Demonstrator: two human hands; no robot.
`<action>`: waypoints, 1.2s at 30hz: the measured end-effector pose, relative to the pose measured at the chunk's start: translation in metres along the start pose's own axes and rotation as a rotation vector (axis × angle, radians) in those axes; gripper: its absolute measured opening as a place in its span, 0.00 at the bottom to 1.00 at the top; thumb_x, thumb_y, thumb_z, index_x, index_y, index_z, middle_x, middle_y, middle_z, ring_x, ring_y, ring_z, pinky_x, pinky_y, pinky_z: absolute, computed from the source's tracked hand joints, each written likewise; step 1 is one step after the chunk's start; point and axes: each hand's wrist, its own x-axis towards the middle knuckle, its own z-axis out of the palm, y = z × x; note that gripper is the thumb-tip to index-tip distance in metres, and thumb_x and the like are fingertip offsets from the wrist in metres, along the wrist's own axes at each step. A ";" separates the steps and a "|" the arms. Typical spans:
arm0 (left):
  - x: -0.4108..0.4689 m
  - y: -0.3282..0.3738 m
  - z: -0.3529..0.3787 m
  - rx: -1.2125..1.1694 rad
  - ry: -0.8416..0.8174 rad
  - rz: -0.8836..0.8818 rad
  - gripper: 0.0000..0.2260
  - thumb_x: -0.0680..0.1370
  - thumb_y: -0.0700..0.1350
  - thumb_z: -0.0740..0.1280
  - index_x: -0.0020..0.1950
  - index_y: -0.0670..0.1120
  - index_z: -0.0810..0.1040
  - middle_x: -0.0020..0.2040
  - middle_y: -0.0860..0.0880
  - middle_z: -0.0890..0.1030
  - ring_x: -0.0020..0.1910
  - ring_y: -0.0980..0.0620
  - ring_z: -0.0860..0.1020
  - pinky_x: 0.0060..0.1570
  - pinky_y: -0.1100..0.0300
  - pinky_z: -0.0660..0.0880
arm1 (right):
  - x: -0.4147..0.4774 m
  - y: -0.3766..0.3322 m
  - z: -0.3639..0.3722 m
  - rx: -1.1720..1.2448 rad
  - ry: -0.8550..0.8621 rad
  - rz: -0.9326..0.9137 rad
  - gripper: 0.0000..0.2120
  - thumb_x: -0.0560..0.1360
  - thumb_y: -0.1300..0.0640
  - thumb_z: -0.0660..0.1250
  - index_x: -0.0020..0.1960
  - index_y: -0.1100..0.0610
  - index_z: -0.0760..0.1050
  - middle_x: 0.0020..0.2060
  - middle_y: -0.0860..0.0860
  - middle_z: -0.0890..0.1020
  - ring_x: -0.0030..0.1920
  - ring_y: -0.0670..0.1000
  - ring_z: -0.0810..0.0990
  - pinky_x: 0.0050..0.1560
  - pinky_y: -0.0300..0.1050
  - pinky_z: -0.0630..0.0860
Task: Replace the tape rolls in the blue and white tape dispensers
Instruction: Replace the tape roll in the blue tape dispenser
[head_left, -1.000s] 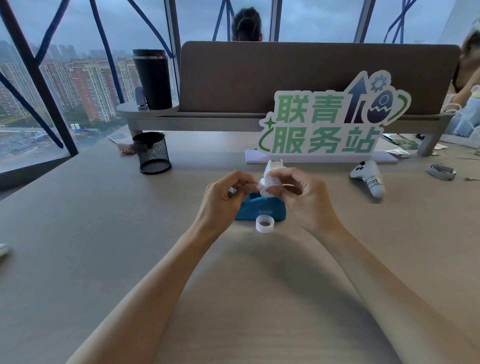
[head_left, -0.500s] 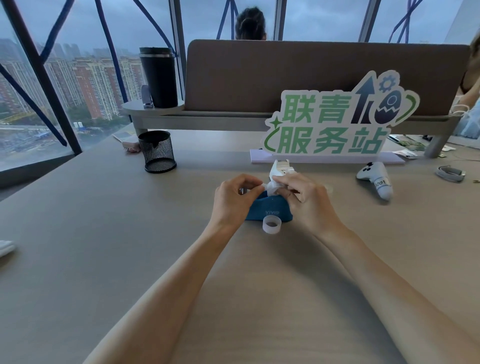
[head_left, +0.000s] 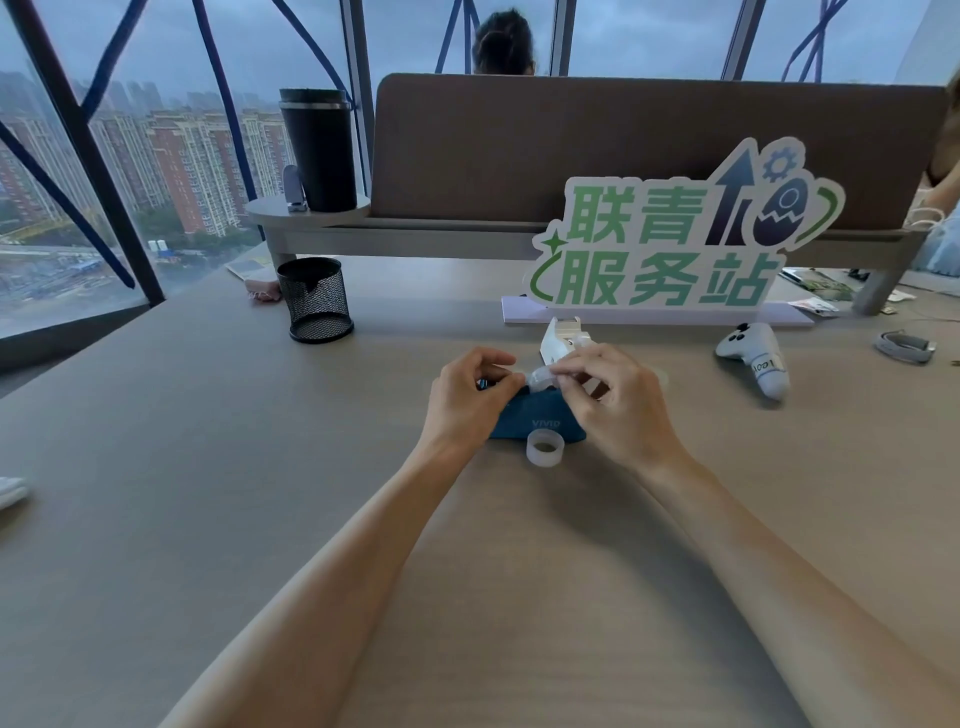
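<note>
My left hand (head_left: 470, 397) and right hand (head_left: 608, 397) pinch one clear tape roll (head_left: 540, 375) above the blue dispenser (head_left: 535, 426), which lies left-to-right. The counter (head_left: 208, 467) around is open.

Both hands meet over the middle of the tabletop (head_left: 156, 493): the left hand (head_left: 467, 400) on the left, the right hand (head_left: 618, 400) on the right, a tape roll (head_left: 540, 375) pinched between their fingertips. Directly under the hands a tape dispenser (head_left: 535, 421) sits on the tabletop, and a second tape roll (head_left: 545, 450) lies just before it, toward the near edge. Another tape dispenser (head_left: 561, 338) stands just behind the hands. Behind that, toward the far edge, stands a sign (head_left: 675, 244). A controller (head_left: 758, 358) lies right of the hands, a strap (head_left: 904, 345) farther right. A mesh cup (head_left: 314, 301) stands well apart toward the far left, and behind it a tumbler (head_left: 319, 150) stands on a raised shelf (head_left: 270, 213).
</note>
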 end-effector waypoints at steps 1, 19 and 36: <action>0.000 0.000 0.000 -0.003 -0.002 -0.004 0.07 0.74 0.46 0.71 0.52 0.50 0.80 0.41 0.54 0.83 0.42 0.58 0.78 0.40 0.65 0.71 | -0.001 -0.001 0.001 0.008 -0.001 -0.007 0.08 0.73 0.64 0.70 0.49 0.56 0.84 0.47 0.49 0.82 0.46 0.43 0.77 0.47 0.26 0.70; 0.007 0.002 -0.040 -0.158 0.152 -0.141 0.07 0.73 0.39 0.65 0.48 0.48 0.78 0.38 0.50 0.78 0.33 0.56 0.70 0.33 0.62 0.66 | -0.013 0.001 0.007 -0.072 -0.002 -0.023 0.12 0.73 0.61 0.70 0.57 0.58 0.81 0.54 0.53 0.80 0.57 0.51 0.77 0.56 0.20 0.61; 0.013 -0.018 -0.041 0.100 -0.005 -0.214 0.08 0.73 0.41 0.64 0.50 0.50 0.77 0.37 0.50 0.80 0.36 0.53 0.74 0.36 0.59 0.68 | -0.012 0.001 0.004 -0.036 -0.034 0.024 0.14 0.73 0.59 0.70 0.59 0.56 0.79 0.56 0.49 0.79 0.60 0.50 0.76 0.57 0.21 0.62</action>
